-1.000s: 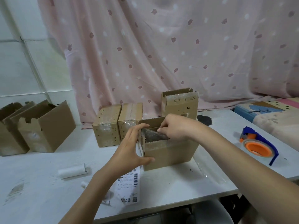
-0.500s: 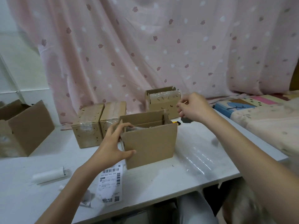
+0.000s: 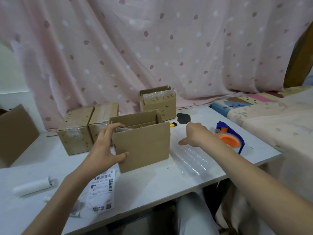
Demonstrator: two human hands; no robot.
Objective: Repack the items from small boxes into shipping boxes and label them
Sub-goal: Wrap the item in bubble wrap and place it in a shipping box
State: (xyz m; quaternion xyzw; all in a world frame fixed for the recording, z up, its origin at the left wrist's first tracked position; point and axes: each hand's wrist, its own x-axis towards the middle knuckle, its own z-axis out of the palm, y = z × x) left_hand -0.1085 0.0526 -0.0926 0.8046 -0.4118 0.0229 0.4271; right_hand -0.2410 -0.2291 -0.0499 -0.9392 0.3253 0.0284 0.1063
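open cardboard shipping box [image 3: 144, 145] stands upright near the middle of the white table [image 3: 152, 184], flaps up, something grey and crinkly just visible inside at the left rim. left hand [image 3: 105, 150] grips the box's left front corner, fingers curled over the top edge, thumb pressed on the front face. right hand [image 3: 194, 134] hovers right of the box, apart from it, holding nothing, thumb sticking out left toward the box; rest of its fingers point away from camera, cannot tell whether spread or together. just beyond that hand sits a blue and orange tape dispenser [image 3: 228, 138], not touched. clear bubble wrap sheet [image 3: 191, 158] lies flat on the table under the right forearm. printed shipping label [image 3: 101, 189] with barcodes lies in front of the box, near the left wrist. white paper roll [image 3: 33, 186] lies at the left front. two taped small boxes [image 3: 84, 128] stand side by side, touching, behind left of the open box; another small box [image 3: 158, 102] with plastic on top behind it. yellow utility knife [image 3: 173, 124] pokes out behind the open box's right corner. dark patch [image 3: 183, 118] on the table nearby. brown carton [image 3: 15, 134] at far left edge. pink patterned curtain [image 3: 152, 48] behind.
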